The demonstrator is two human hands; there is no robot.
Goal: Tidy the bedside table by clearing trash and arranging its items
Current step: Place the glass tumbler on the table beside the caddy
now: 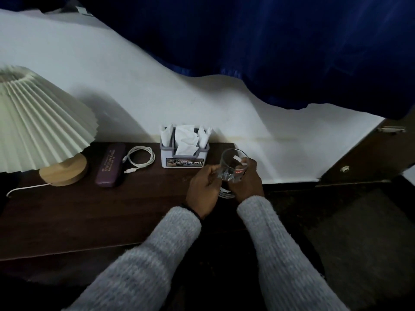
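Two hands (203, 187) (248, 180) clasped around one glass (233, 164), beside one tissue holder (184, 151), one lamp (42, 124)

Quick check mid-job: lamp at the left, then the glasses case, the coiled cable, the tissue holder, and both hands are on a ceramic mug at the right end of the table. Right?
Nearly. The head view shows a clear glass mug, not ceramic, held by the left hand and right hand. The lamp, glasses case, coiled cable and tissue holder run as you listed.

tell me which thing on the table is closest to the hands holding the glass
The white napkin holder, just behind the left hand; cable, case and lamp sit farther left.
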